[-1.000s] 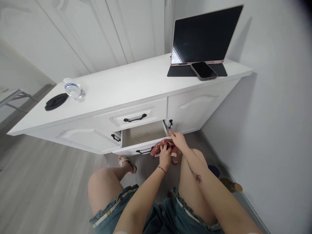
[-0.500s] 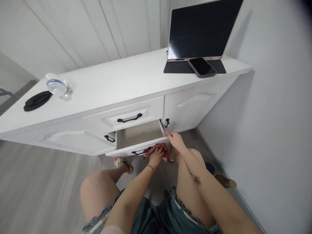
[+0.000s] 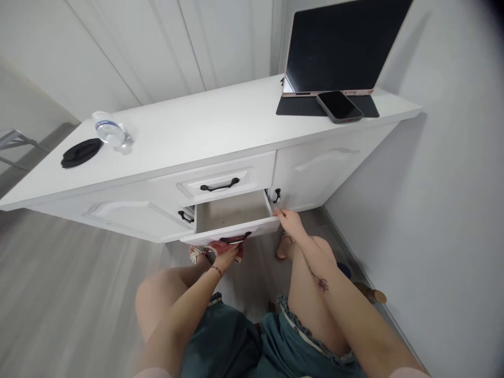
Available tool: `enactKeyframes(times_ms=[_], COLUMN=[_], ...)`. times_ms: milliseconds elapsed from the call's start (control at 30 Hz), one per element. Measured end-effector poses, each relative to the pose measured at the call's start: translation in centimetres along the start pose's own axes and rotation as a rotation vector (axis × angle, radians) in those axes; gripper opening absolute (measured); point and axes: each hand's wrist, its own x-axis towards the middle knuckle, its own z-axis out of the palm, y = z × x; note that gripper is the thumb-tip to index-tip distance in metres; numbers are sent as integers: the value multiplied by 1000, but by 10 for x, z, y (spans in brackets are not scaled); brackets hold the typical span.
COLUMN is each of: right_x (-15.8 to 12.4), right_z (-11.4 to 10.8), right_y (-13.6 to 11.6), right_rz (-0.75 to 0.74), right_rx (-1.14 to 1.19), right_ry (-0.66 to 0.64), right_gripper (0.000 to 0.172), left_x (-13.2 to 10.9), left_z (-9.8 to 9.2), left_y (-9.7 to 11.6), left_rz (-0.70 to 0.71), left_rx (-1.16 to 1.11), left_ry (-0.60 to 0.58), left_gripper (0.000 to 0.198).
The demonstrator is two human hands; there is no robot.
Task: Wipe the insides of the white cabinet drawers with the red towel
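Crouching before a white cabinet, low to the floor. Left hand is closed on a red cloth, just under the front panel of the open drawer. Right hand has fingers laid on the drawer's right front corner; cannot tell whether it grips. A phone lies on the cabinet top.

Red cloth mostly hidden, under the left hand and below the drawer front; grip not discernible. Drawer's far interior covered by the upper drawer. Screen top cut off at the picture's edge. Bottle label too small to read.
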Motion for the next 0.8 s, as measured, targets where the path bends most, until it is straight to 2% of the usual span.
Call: enactKeyframes(times_ms=[200, 367, 600, 800], right_x=[0, -1, -4, -4], right_z=[4, 7, 8, 8], right_y=[-1, -3, -6, -5], right_rz=[48, 52, 44, 38], right_rx=[-32, -28, -25, -25], right_ry=[11, 35, 62, 60], right_gripper=[45, 44, 44, 46], left_x=[-52, -79, -88, -84], left_z=[-18, -38, -79, -98], left_y=[-43, -56, -46, -16], left_rz=[-125, -187, -162, -103], left_rx=[91, 135, 150, 111], left_ry=[-67, -70, -66, 95], left_gripper=[43, 54, 49, 41])
